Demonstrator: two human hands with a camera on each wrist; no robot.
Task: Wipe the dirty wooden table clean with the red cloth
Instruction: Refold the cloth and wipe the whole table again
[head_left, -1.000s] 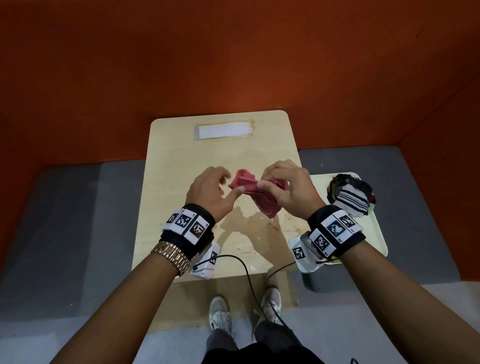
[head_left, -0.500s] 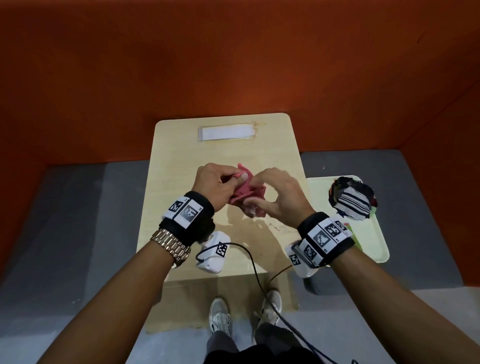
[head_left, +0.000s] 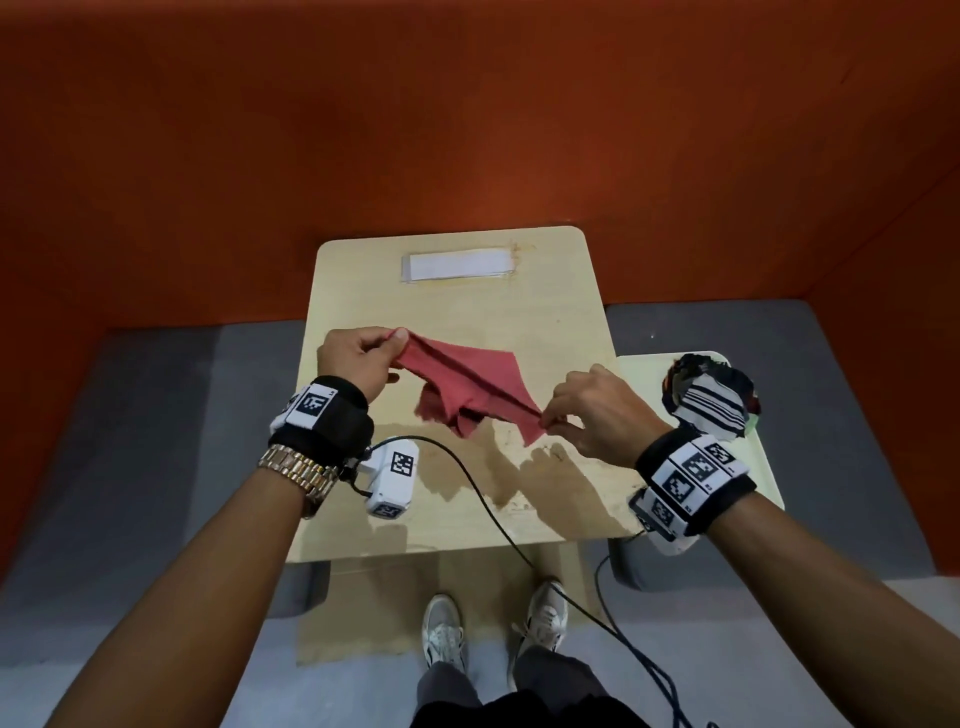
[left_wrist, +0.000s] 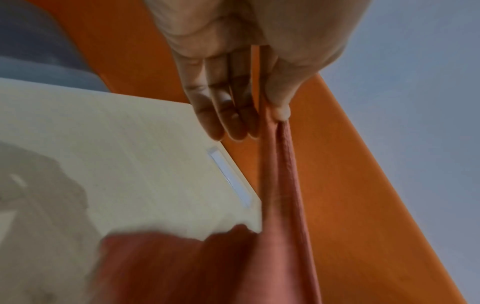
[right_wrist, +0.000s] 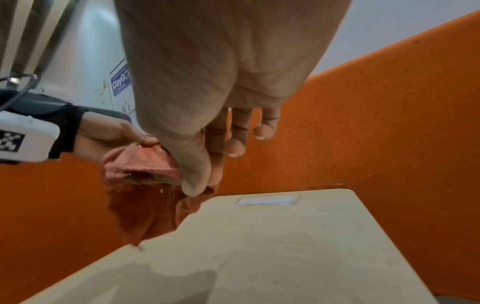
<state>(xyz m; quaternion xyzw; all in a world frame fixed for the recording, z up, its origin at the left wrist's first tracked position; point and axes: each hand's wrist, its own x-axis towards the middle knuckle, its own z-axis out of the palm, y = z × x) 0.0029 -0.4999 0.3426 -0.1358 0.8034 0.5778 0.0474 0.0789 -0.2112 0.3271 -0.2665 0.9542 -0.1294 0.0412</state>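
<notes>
The red cloth hangs stretched in the air above the light wooden table, between both hands. My left hand pinches its left corner with thumb and fingers; the left wrist view shows the cloth running from that pinch. My right hand pinches the right corner low near the table's right edge. In the right wrist view the cloth sags below thumb and forefinger. Crumbs and smears mark the table under the cloth.
A white strip is stuck near the table's far edge. A pale tray at the right holds a pile of striped and dark cloths. Orange walls close the back and right. A cable trails over the table's front edge.
The hands have drawn apart, left hand to the left and right hand to the right, pulling the bunched red cloth open into a stretched sheet above the table.
</notes>
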